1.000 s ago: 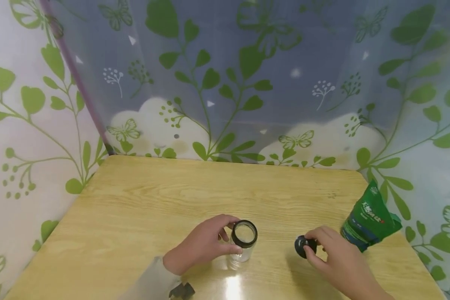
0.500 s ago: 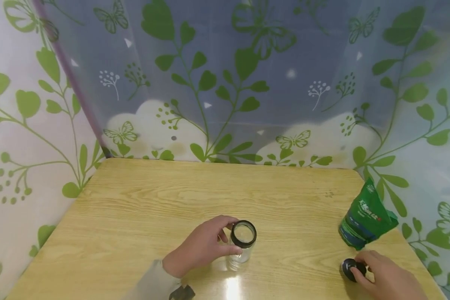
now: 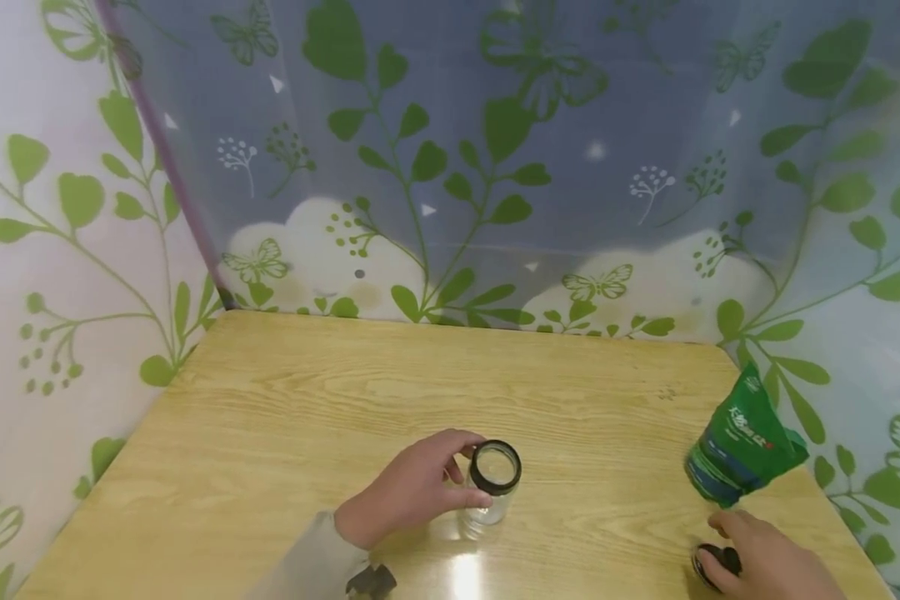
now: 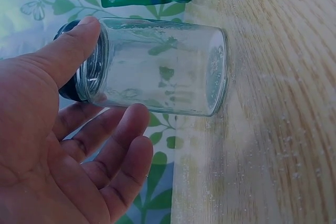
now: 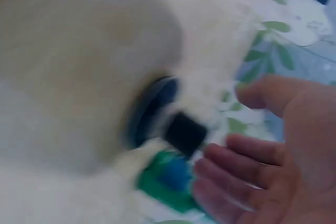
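Observation:
A clear glass jar (image 3: 490, 510) with a black rim stands upright on the table. My left hand (image 3: 416, 492) holds it near the top, the thumb on the black rim and the index finger behind. In the left wrist view, the jar (image 4: 163, 66) looks clear through its walls, and the other fingers are loosely bent beside the glass. At the right, a dark round lid (image 5: 152, 111) with a black knob (image 5: 186, 134) lies on the table. Beside it my right hand (image 5: 289, 171) has its thumb and fingers spread apart, off the knob; that view is blurred.
A green pouch (image 3: 746, 446) with white lettering stands near the table's right edge, behind the lid. Small white grains (image 4: 286, 129) are scattered on the wooden table (image 3: 330, 392). Leaf-patterned curtains (image 3: 435, 167) surround the back and sides.
My right hand has carried the lid to the right, down to the table in front of the pouch, and let go of it. The left hand and jar have stayed in place.

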Demonstrator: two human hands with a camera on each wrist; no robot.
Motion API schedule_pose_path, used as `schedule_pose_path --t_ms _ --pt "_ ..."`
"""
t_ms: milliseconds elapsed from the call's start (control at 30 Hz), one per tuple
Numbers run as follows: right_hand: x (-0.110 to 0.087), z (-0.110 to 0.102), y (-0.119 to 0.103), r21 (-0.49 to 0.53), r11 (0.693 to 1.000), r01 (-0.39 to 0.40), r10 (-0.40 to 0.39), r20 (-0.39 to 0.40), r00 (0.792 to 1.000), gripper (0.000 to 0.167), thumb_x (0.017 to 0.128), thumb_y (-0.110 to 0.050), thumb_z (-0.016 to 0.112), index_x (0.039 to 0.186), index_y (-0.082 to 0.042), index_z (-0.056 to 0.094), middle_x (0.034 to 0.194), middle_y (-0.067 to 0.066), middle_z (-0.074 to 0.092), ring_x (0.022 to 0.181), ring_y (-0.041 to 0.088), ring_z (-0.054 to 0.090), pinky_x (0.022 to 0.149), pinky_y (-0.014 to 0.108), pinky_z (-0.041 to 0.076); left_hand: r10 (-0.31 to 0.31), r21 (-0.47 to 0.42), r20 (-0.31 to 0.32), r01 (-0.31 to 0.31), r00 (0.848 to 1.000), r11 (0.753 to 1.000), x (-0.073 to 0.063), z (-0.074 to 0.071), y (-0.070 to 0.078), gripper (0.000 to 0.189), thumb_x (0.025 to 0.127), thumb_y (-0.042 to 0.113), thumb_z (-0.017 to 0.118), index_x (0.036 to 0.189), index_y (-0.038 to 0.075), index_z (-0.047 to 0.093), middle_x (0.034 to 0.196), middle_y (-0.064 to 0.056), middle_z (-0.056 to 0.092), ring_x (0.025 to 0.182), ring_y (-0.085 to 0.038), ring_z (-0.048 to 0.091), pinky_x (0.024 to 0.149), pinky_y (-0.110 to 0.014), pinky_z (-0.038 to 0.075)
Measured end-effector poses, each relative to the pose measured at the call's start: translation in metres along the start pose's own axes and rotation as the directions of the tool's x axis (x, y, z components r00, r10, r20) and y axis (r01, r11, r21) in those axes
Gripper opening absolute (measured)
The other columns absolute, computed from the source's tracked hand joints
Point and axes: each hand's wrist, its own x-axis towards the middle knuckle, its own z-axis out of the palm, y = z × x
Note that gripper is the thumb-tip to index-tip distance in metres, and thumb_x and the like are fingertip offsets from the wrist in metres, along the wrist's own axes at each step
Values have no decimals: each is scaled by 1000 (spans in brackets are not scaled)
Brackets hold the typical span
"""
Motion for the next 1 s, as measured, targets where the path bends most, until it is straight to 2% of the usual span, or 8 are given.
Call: schedule_pose_path --t_ms 67,133,267,367,633,700,767,1000 --pt "-2 -11 -21 12 999 38 -36 -139 990 37 96 -33 74 115 -2 67 100 3 69 84 24 68 64 43 55 -5 3 1 5 1000 1000 0 -1 -1 71 86 49 83 145 20 57 128 2 66 91 -7 61 72 -26 53" --pt "-5 -21 -49 24 994 104 -92 -306 948 26 97 -28 73 113 -7 70 99 1 70 83 22 69 62 41 55 -13 7 2 13 1000 1000 0 -3 -3 72 86 49 83 146 21 56 127 2 66 91 -8 62 72 -27 53" --pt "-4 -37 -104 -23 949 315 -267 -592 760 10 93 -19 76 102 -19 73 92 -9 70 79 13 68 58 31 54 -29 26 -18 30 999 999 0 -8 -8 71 86 49 82 147 22 55 122 5 66 89 -7 61 70 -27 53" --pt "4 -47 -132 -74 895 439 -363 -693 623 14 90 -13 78 99 -23 73 88 -13 68 77 8 65 56 26 52 -35 34 -41 36 999 999 2 -10 -10 72 87 50 82 147 22 55 116 7 66 86 -6 61 69 -27 52" --pt "30 -48 -167 -73 661 747 -497 -788 363 13 94 -6 68 95 -16 76 84 -9 72 70 4 67 67 21 56 -34 14 -48 35 998 999 3 -6 -15 74 85 50 83 147 20 56 126 1 66 87 -4 61 70 -27 53" --pt "32 -45 -171 -97 626 774 -528 -783 329 13 98 -11 65 96 -17 76 83 -8 72 69 3 66 67 21 56 -34 6 -45 34 998 999 3 -6 -15 74 85 50 83 147 20 56 128 -1 66 87 -4 61 70 -26 53" --pt "33 -42 -173 -104 618 779 -543 -773 327 12 98 -13 65 96 -18 76 83 -10 72 70 1 66 67 20 56 -32 -2 -52 32 998 999 2 -6 -15 73 85 49 84 146 20 56 128 0 66 87 -4 62 70 -26 53" --pt "41 -34 -171 -110 715 691 -522 -742 421 21 84 -3 78 91 -23 75 84 -15 71 71 -6 63 63 17 53 -35 2 -65 35 997 999 4 -8 -16 72 84 50 84 145 21 57 125 1 67 86 -4 61 69 -26 53"
